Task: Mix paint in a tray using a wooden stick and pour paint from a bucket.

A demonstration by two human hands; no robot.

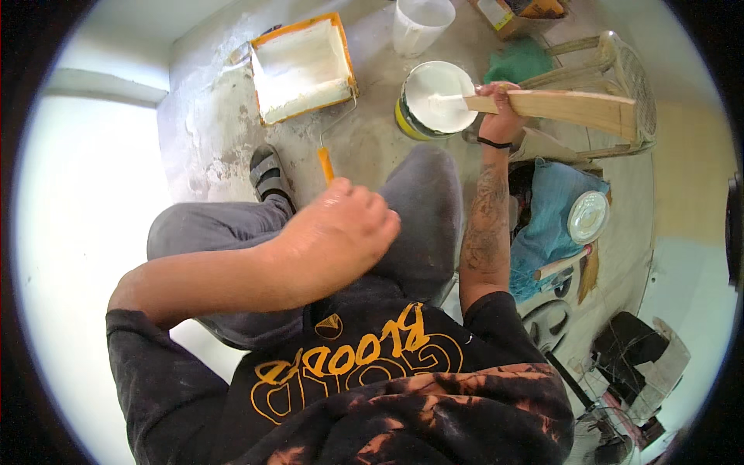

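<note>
1. Pale frame [645, 93], right, partly behind the wooden board [577, 109].
2. Orange-rimmed tray [348, 58], white inside.
3. Bucket [401, 118] of white paint [443, 118].
4. Board: bare, pale, narrow white end over the bucket, gripped by the right hand [501, 110].
5. Left hand [333, 229], curled above the lap [420, 248]; contents, cannot tell.

Indoor room used as a painting work area, indicated by paint-spattered bare floor [209, 116], orange-rimmed tray [346, 48] coated in white, roller handle [325, 164] placed beside it, open bucket [408, 118] filled with white paint [431, 84], household broom [589, 277] stored at right.
</note>
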